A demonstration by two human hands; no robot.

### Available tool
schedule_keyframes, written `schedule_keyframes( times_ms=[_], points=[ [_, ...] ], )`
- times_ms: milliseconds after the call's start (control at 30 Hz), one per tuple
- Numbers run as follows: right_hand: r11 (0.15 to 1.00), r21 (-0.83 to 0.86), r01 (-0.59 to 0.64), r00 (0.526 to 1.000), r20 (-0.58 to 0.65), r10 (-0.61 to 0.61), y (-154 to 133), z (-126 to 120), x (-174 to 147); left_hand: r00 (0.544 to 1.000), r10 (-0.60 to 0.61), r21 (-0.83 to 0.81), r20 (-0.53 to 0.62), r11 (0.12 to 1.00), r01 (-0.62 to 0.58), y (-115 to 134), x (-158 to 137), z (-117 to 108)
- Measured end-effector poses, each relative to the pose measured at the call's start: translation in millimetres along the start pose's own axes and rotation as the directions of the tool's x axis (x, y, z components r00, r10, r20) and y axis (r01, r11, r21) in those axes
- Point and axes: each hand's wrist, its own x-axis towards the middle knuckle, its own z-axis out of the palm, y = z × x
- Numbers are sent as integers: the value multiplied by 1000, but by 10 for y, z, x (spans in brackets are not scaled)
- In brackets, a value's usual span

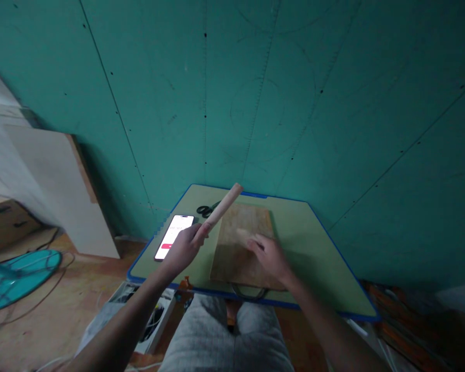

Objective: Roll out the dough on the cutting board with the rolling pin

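Observation:
My left hand [186, 247] is closed around the lower end of a pale wooden stick [225, 205], which slants up and to the right. My right hand [269, 254] is closed with fingertips pinched over a wooden cutting board [238, 266]. From its fingers a small pale tan piece [243, 236] sticks out to the left, too blurred to name exactly. The board lies on a greenish table [306, 232] with a blue edge, its curved handle [250, 295] toward me. Black-handled scissors [206, 210] lie behind the stick, their blades partly hidden.
A phone [177, 230] with a lit screen lies left of my left hand, partly covered by it. The green wall [232, 103] rises directly behind the table. Below the table's left side stands a white container [155, 320] with cables. A teal round stool [27, 274] is at far left.

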Motion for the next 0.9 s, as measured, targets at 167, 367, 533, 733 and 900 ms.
schedule_keyframes(
  times_ms=[167, 367, 533, 733, 900],
  points=[
    [916, 217, -336, 942, 60, 331, 54, -85, -63, 998, -60, -85, -7, 995, 59, 27, -35, -57],
    [947, -253, -196, 981, -42, 192, 80, -414, -286, 998, -48, -92, 38, 994, 51, 25, -52, -5],
    [977, -168, 130, 980, 174, -101, 144, -223, -227, 989, -56, -40, 135, 997, 62, -21, -68, 33],
    [956, -285, 73, 995, 91, -49, 4, -37, -438, 990, -60, 280, 130, 960, 21, -84, -133, -77],
    [979, -201, 20, 1000, 9, -18, 42, -322, -378, 976, -36, 542, 214, 836, -88, 36, -205, 0]
  ],
)
